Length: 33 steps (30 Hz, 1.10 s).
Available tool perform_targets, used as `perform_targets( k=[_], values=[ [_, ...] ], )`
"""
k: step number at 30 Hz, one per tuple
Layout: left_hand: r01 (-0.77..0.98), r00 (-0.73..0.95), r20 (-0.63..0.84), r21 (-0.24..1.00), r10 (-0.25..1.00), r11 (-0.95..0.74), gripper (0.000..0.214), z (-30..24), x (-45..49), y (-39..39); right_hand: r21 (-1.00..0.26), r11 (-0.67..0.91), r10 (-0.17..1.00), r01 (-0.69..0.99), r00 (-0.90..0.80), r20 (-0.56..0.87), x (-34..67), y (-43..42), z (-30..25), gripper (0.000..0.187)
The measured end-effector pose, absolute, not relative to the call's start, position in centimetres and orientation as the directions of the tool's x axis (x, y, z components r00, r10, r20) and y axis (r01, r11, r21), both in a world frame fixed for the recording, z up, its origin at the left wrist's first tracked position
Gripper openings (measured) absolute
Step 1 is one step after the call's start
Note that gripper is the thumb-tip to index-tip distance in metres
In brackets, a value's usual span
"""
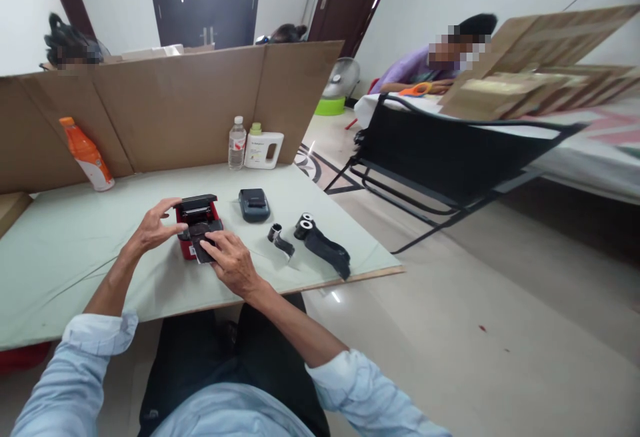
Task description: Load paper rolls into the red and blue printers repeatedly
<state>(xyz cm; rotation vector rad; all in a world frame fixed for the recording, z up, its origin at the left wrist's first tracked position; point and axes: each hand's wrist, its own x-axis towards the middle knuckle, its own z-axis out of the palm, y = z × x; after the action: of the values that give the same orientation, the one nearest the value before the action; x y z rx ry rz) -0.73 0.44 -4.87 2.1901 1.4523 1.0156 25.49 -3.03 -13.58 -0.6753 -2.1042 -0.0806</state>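
A small red and black printer [187, 249] stands on the table with its black lid [197, 202] raised. My left hand [153, 225] is at its left side, fingers at the lid's corner and thumb lower down by the opening. A black paper strip [204, 252] comes out of the front of the printer. My right hand [233, 262] has its fingers on that strip. What lies inside the printer is partly hidden by the strip and my fingers.
To the right lie a dark closed device [255, 205], a small black roll [281, 240] and larger black rolls [323, 244] with loose tails. An orange bottle [86, 154], a clear bottle [237, 144] and a white jug [264, 150] stand by the cardboard screen [185, 104]. A person sits far right.
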Motion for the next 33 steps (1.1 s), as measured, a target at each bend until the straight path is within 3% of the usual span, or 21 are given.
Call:
perform_targets(
  k=[4, 7, 9, 12, 15, 19, 27, 33],
  values=[
    [0.740, 0.332, 0.371, 0.467, 0.867, -0.484, 0.104, -5.8, -0.6, -1.4, -0.209, 0.847, 0.454, 0.488, -0.461, 0.763, 25.4, -3.5, -13.5, 0.043],
    [0.787, 0.352, 0.404, 0.361, 0.844, -0.501, 0.091, -6.7, -0.2, -2.2, -0.218, 0.869, 0.434, 0.444, -0.472, 0.767, 25.6, -3.4, -13.3, 0.042],
    [0.807, 0.327, 0.427, 0.338, 0.843, -0.484, 0.080, -7.4, 0.0, -2.5, -0.244, 0.872, 0.443, 0.424, -0.473, 0.761, 26.0, -2.8, -13.0, 0.055],
    [0.818, 0.289, 0.441, 0.348, 0.850, -0.459, 0.075, -8.3, 0.2, -3.0, -0.327, 0.824, 0.539, 0.462, -0.464, 0.702, 26.9, -0.9, -12.2, 0.086],
    [0.823, 0.251, 0.449, 0.368, 0.858, -0.434, 0.077, -9.1, 0.2, -3.3, -0.390, 0.751, 0.652, 0.533, -0.505, 0.565, 27.4, 1.5, -11.5, 0.098],
    [0.843, 0.178, 0.447, 0.390, 0.877, -0.370, 0.078, -9.9, 0.7, -3.5, -0.405, 0.717, 0.697, 0.568, -0.567, 0.439, 27.4, 3.3, -12.0, 0.094],
    [0.845, 0.110, 0.411, 0.441, 0.905, -0.303, 0.074, -10.5, 1.3, -3.4, -0.448, 0.696, 0.718, 0.561, -0.525, 0.457, 26.9, 3.2, -12.6, 0.082],
    [0.806, 0.030, 0.328, 0.551, 0.944, -0.217, 0.099, -11.6, 2.8, -4.7, -0.712, 0.465, 0.868, 0.526, -0.428, 0.251, 26.5, 1.0, -13.7, 0.096]
  ],
)
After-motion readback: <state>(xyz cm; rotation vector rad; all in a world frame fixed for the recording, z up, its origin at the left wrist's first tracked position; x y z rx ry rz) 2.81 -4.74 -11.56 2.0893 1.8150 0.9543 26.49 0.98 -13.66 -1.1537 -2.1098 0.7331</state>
